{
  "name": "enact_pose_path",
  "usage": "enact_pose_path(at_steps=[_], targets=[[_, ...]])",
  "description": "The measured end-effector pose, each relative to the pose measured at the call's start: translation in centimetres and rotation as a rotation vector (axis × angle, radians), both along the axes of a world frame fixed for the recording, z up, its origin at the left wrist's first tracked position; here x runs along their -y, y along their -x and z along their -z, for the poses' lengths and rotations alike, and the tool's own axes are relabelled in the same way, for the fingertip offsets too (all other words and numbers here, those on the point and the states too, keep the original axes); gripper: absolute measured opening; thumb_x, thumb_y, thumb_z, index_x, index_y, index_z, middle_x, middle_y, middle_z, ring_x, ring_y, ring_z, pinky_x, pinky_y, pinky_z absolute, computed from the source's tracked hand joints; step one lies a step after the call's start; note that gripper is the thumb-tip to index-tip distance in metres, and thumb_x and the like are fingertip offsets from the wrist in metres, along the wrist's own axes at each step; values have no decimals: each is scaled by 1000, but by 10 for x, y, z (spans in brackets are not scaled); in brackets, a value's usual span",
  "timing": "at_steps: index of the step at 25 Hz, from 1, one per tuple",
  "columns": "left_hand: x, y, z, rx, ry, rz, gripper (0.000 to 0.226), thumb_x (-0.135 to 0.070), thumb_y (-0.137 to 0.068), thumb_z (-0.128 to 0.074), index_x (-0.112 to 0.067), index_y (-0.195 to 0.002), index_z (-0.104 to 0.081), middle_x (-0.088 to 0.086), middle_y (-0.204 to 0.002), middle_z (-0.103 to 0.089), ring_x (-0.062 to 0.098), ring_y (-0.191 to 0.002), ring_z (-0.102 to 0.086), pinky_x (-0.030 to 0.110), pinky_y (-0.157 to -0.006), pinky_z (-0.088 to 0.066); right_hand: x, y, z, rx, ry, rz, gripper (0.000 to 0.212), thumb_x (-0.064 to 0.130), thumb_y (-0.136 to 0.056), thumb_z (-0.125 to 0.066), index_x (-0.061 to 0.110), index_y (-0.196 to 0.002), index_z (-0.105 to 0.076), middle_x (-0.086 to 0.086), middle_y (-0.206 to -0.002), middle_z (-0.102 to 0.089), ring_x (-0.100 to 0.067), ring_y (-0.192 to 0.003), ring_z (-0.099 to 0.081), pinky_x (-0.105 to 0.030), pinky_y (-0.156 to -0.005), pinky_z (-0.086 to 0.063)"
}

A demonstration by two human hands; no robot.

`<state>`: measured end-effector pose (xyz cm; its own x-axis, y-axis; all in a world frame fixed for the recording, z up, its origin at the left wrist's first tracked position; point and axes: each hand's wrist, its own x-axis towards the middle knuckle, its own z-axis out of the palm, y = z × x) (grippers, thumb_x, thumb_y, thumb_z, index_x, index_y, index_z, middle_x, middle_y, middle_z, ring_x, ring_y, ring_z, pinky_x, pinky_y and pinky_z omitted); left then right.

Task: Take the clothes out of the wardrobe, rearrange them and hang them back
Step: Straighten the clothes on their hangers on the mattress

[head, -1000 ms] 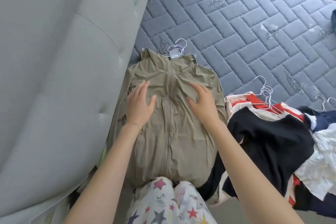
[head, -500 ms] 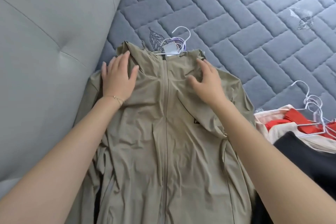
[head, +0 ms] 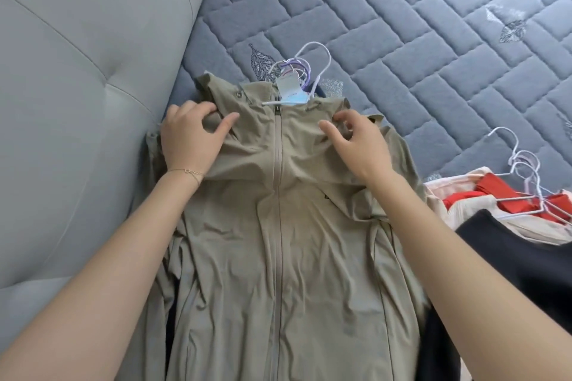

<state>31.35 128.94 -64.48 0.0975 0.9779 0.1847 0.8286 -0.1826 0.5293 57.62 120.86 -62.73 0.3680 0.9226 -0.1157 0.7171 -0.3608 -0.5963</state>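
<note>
— Where is the olive jacket (head: pixel 278 241) found, and how is it held?

— It is laid front up on the bed's quilted mattress (head: pixel 433 40), close against the padded headboard (head: pixel 77 71), with the zip (head: pixel 277 179) closed to the collar. Cloth at one shoulder is pinched by the left hand (head: pixel 190 139). Cloth at the other is gathered between the thumb and curled fingers of the right hand (head: pixel 359 145).

— Which step is judged to be in hand?

— The shoulders appear to be squared on a hanger. Several white hanger hooks (head: pixel 312 52) are bunched above the collar, beside a paper tag (head: pixel 289 88).

— How is that best done?

— Both shoulders should be drawn outward evenly, so that the seams are seated on the hanger's ends and the zip is left straight down the middle. The creases across the chest can then be smoothed downward. The bunched hooks should be separated before anything is lifted. The pile of clothes (head: pixel 510 226) just beside the jacket is better left undisturbed.
</note>
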Motion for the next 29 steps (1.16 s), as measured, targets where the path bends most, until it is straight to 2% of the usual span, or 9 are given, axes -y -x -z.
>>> enact_pose_path(at_steps=[3, 5, 8, 10, 12, 16, 22, 27, 29], targets=[[37, 15, -40, 136, 52, -14, 44, -50, -85, -66, -7, -89, -71, 13, -87, -67, 34, -87, -60, 42, -76, -47, 37, 17, -35, -103, -56, 53, 36, 54, -84, -65, 20, -82, -57, 10, -69, -54, -6, -67, -50, -28, -61, -37], [65, 29, -75, 179, 95, -24, 40, -49, -84, -67, -10, -86, -71, 9, -87, -69, 30, -87, -62, 41, -74, -49, 65, 33, -67, -165, -89, 75, 35, 48, -84, -68, 16, -75, -55, 9, -64, -51, -4, -62, -46, -26, -58, -34], [108, 55, -142, 176, 141, -63, 36, -51, -83, -67, -14, -82, -70, 3, -85, -70, 24, -84, -63, 37, -73, -50, 104, 60, -132, -235, -79, 98, 33, 46, -84, -69, 22, -69, -52, 9, -62, -49, -8, -60, -45, -28, -58, -35], [136, 73, -185, 156, 146, -95, 34, -50, -83, -67, -16, -80, -70, 0, -84, -69, 22, -84, -62, 32, -71, -46, 128, 78, -176, -266, -57, 101, 34, 49, -83, -69, 25, -67, -50, 9, -62, -49, -9, -60, -45, -29, -58, -37], [168, 90, -227, 159, 160, -120, 33, -50, -83, -68, -18, -79, -69, -3, -83, -68, 20, -83, -62, 29, -68, -43, 155, 95, -220, -277, -46, 103, 38, 50, -83, -69, 20, -68, -51, 5, -62, -51, -13, -59, -46, -31, -58, -38], [233, 120, -293, 214, 159, -139, 33, -47, -82, -70, -14, -78, -69, -2, -80, -67, 22, -82, -62, 36, -73, -50, 211, 124, -292, -296, -61, 81, 42, 48, -83, -69, 12, -70, -53, -4, -65, -55, -22, -64, -52, -39, -62, -44], [293, 169, -363, 221, 61, -116, 41, -58, -82, -63, -18, -74, -65, -4, -77, -64, 17, -76, -58, 30, -65, -45, 273, 171, -369, -286, -147, 86, 42, 49, -81, -70, 13, -68, -54, 5, -58, -49, -12, -58, -45, -35, -60, -43], [329, 209, -401, 267, -25, -129, 43, -64, -80, -60, -22, -72, -63, -11, -75, -61, 4, -72, -51, 23, -59, -33, 314, 213, -406, -236, -232, 106, 44, 51, -80, -70, 14, -66, -52, 8, -55, -46, -10, -55, -41, -31, -58, -38], [342, 223, -410, 250, -31, -97, 41, -62, -80, -62, -22, -73, -64, -12, -75, -61, 4, -71, -51, 23, -59, -33, 335, 228, -417, -227, -239, 129, 44, 52, -79, -70, 15, -64, -51, 9, -55, -45, -9, -55, -40, -31, -58, -37]])
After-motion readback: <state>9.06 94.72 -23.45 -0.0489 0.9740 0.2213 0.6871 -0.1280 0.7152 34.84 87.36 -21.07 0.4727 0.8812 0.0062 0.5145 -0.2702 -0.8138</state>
